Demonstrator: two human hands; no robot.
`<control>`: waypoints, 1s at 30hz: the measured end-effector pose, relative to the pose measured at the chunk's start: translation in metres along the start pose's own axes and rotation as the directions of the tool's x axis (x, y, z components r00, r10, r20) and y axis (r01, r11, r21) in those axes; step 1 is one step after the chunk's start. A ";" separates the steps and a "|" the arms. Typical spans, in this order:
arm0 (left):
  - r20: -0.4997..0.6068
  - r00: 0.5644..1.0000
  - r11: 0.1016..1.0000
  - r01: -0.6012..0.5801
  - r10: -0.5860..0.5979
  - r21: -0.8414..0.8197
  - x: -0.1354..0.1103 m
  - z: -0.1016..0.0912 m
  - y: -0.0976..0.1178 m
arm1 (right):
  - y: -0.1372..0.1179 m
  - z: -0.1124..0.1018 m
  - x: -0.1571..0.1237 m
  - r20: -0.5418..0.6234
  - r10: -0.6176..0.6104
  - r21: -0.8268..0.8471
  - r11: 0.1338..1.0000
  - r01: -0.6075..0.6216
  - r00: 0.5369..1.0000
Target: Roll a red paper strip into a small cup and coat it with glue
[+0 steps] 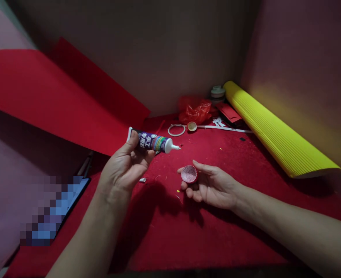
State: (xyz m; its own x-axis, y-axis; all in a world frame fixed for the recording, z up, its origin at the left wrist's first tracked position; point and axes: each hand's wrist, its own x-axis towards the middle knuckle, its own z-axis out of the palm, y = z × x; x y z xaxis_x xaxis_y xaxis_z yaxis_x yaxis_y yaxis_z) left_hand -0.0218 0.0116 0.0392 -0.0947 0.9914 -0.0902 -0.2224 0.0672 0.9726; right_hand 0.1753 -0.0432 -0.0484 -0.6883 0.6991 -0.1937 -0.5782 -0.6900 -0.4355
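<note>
Left hand: thumb and fingers are closed around the back end of a small dark purple glue tube with a white nozzle. We see it held above the red felt table cover, roughly level, with the nozzle tip pointing right and uncapped.

Right hand: palm up and low over the felt. The thumb and index finger pinch a small pink ribbed paper cup at the fingertips, and the other fingers curl loosely beneath it. The cup's open side faces the camera. It sits just below and to the right of the nozzle tip, near it but not touching.

A tiny white piece lies on the felt just under the left hand. We can't tell what it is.

Further back on the felt:
- A thin white ring lies beside a small cream round cap.
- A narrow white strip runs right from the cap.
- A crumpled red plastic bag sits against the wall.
- Stacked pale tape rolls are in the corner, with flat red card pieces below them.

A long yellow corrugated roll lies diagonally along the right wall. A large red paper sheet leans up on the left. A flat screen device, its picture blurred, lies at the lower left edge of the felt.
</note>
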 end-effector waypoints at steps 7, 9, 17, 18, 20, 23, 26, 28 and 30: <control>0.071 0.997 0.989 0.001 0.009 -0.145 -0.015 -0.002 -0.011 | 0.000 -0.002 0.003 0.012 -0.018 0.017 1.000 0.018 1.000; 0.125 0.990 0.988 -0.051 0.069 -0.145 -0.020 -0.002 -0.013 | 0.001 -0.004 0.004 0.027 -0.018 0.017 1.000 0.018 0.999; 0.154 0.973 0.984 -0.168 0.175 -0.058 -0.031 0.006 -0.017 | 0.003 -0.005 0.005 0.023 -0.041 0.014 0.999 0.041 0.999; 0.145 0.974 0.984 -0.171 0.176 -0.048 -0.031 0.007 -0.017 | 0.003 -0.006 0.005 0.034 -0.037 0.012 0.999 0.036 0.999; 0.135 0.974 0.983 -0.184 0.184 -0.010 -0.032 0.007 -0.018 | 0.002 -0.006 0.005 0.042 -0.025 0.010 1.000 0.024 0.999; 0.137 0.970 0.977 -0.208 0.200 0.048 -0.033 0.007 -0.018 | 0.001 -0.007 0.006 0.059 -0.024 0.017 1.000 0.023 0.998; 0.154 0.967 0.971 -0.219 0.203 0.095 -0.034 0.007 -0.017 | 0.001 -0.008 0.006 0.070 -0.019 0.023 1.000 0.017 0.997; 0.166 0.964 0.964 -0.231 0.209 0.130 -0.035 0.008 -0.017 | 0.001 -0.007 0.006 0.065 -0.009 0.025 1.000 0.007 0.998; 0.168 0.960 0.954 -0.251 0.224 0.163 -0.037 0.009 -0.017 | 0.001 -0.006 0.005 0.061 -0.003 0.030 1.000 0.001 0.998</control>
State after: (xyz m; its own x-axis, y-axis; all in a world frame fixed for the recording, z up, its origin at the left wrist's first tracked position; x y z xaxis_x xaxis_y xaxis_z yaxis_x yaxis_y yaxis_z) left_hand -0.0063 -0.0248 0.0277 0.0226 0.9857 0.1671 -0.0303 -0.1664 0.9856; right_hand 0.1739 -0.0387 -0.0555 -0.7123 0.6881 -0.1383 -0.5916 -0.6947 -0.4091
